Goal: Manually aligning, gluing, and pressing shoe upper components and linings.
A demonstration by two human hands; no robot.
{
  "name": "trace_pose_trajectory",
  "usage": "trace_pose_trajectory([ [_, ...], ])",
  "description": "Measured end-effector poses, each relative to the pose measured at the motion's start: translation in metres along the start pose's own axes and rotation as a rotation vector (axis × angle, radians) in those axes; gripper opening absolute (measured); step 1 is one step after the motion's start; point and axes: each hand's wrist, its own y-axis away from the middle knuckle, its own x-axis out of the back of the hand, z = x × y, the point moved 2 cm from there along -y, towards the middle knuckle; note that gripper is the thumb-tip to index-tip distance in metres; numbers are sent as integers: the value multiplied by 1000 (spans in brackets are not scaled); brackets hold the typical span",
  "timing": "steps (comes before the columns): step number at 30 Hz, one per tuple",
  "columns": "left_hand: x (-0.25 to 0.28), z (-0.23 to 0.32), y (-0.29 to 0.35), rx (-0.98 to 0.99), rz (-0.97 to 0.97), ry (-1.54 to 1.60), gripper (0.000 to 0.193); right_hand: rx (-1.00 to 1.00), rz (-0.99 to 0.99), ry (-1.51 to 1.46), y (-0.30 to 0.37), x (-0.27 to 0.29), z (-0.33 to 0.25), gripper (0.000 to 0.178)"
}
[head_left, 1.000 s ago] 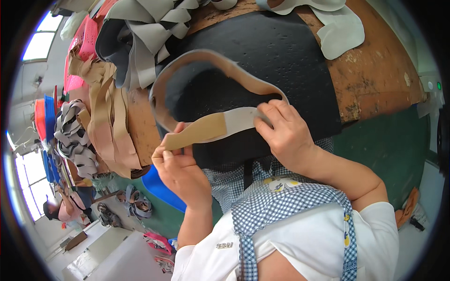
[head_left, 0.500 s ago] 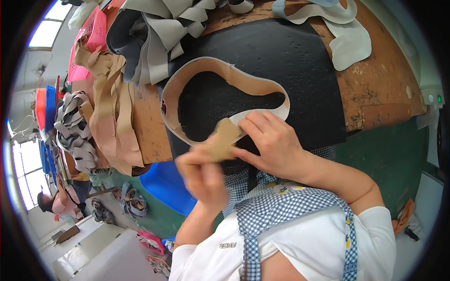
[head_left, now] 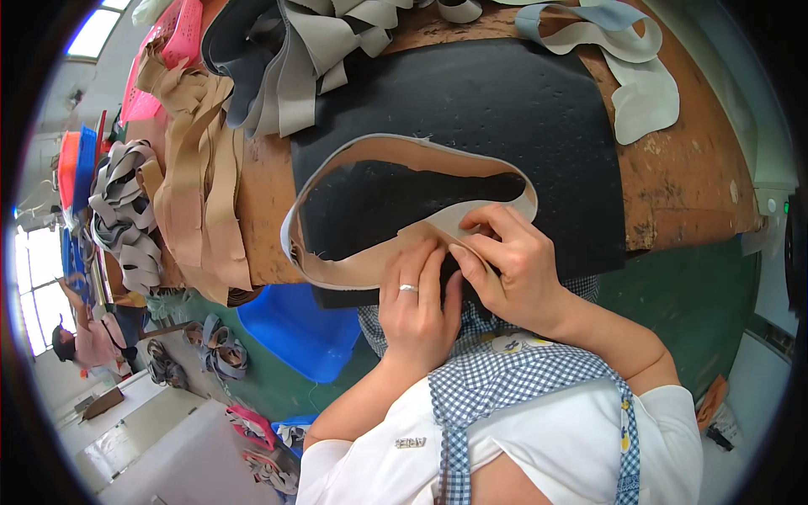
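A long fabric strip (head_left: 357, 268), tan on one face and pale grey on the other, stands on edge in a loop on a black mat (head_left: 539, 101). Its near side, where the tan and pale stretches meet, is between my hands. My left hand (head_left: 414, 307), with a ring on one finger, has its fingers over the tan stretch and its thumb underneath. Close beside it, my right hand (head_left: 515, 268) pinches the strip with bent fingers and thumb. The exact overlap under my fingertips is partly hidden.
Grey strips (head_left: 295, 63) are heaped at the mat's far left, tan strips (head_left: 198, 177) hang over the table's left side. A pale strip (head_left: 644, 97) lies far right on the worn wooden table (head_left: 686, 181). A blue tub (head_left: 307, 332) sits below; another person (head_left: 93, 332) is far left.
My left hand has come down from a raised, blurred position with a tan end onto the strip. The loop's near side has flattened toward me; my right hand stays close by, fingers more bent.
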Motion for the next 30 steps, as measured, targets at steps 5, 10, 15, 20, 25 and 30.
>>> trace_pose_trajectory([
  [5, -8, 4, -22, 73, 14, -141, 24, 157, -43, 75, -3, -2, -1, 13],
  [10, -2, -1, -20, 100, 64, -89, 21, 119, -188, -154, -12, -1, 7, 30],
  [15, 6, -21, 8, 332, 286, 233, 9, 130, -338, 20, -18, -7, -2, 47],
  [20, 23, -45, 41, 558, 488, 417, 23, 192, -294, 288, -15, -21, -16, 59],
  [25, 29, -33, 14, -130, -143, 143, 38, 219, -273, 357, -11, -31, -17, 51],
  [30, 25, -46, 28, -1, -114, 157, 65, 97, -124, 19, -20, -34, -10, 30],
])
